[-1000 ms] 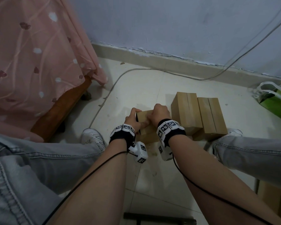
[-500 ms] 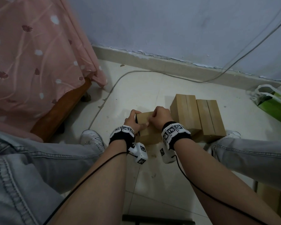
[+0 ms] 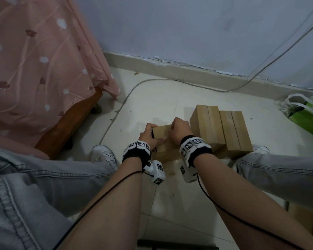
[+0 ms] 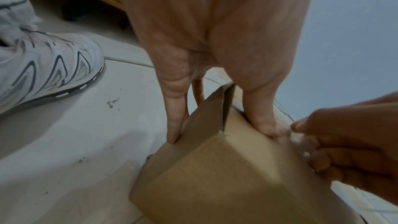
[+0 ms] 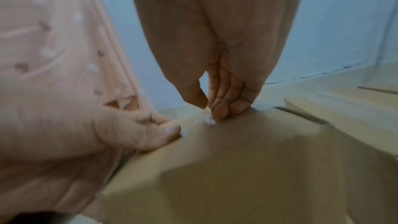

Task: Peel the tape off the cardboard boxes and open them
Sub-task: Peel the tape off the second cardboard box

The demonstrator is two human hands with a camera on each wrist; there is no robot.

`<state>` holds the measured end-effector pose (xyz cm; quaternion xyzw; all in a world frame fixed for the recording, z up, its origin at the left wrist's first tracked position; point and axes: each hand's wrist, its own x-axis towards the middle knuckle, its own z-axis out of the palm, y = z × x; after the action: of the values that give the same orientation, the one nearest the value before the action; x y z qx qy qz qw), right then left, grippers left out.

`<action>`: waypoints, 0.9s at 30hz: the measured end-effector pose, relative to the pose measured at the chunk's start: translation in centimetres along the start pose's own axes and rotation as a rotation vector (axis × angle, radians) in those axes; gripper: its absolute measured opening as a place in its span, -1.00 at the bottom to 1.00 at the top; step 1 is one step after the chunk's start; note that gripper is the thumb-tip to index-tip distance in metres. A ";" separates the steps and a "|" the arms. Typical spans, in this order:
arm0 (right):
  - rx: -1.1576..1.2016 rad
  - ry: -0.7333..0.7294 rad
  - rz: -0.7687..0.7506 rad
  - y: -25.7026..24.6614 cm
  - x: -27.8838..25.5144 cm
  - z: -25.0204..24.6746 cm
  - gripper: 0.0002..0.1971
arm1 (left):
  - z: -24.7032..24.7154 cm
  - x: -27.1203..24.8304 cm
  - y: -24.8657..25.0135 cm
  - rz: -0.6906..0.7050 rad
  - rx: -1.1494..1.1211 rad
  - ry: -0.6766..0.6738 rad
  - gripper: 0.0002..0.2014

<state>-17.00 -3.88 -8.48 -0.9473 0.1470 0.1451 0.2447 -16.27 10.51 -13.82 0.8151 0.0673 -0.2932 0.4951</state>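
Observation:
A small brown cardboard box (image 3: 162, 134) stands on the floor between my knees. My left hand (image 3: 149, 135) grips its left end, fingers down the side and thumb on top, as the left wrist view shows on the box (image 4: 226, 168) under my left hand (image 4: 221, 134). My right hand (image 3: 179, 129) is on the box's top right. In the right wrist view my right hand (image 5: 210, 111) pinches a crumpled bit of clear tape (image 5: 210, 122) against the box (image 5: 258, 168) between thumb and fingers. The tape (image 4: 301, 144) also shows by my right hand (image 4: 344, 142).
Two more taped boxes (image 3: 206, 127) (image 3: 235, 132) lie side by side just right of the held one. A pink-covered bed (image 3: 34, 69) fills the left, a green bag (image 3: 307, 116) sits at the right, and a cable (image 3: 152, 81) crosses the floor. My white shoe (image 3: 103, 154) is near left.
Both hands stay on the small box. They have drawn slightly apart, so more of the box top shows between them. The head view has shifted a little.

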 end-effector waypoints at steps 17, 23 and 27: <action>-0.058 -0.022 -0.047 -0.4 -1.0 -0.1 -0.82 | -0.1 0.1 0.0 0.034 -0.009 0.020 -0.38; -0.042 -0.043 0.014 1.2 -0.3 -0.8 -0.93 | 0.0 0.3 0.0 0.027 -0.021 0.003 -0.40; -0.052 -0.083 0.034 2.1 0.3 -2.0 -0.90 | -0.1 0.4 0.1 0.034 -0.007 -0.014 -0.45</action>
<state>-17.02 -6.77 -7.79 -0.9438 0.1490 0.1923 0.2236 -15.82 10.47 -13.96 0.8124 0.0511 -0.2904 0.5031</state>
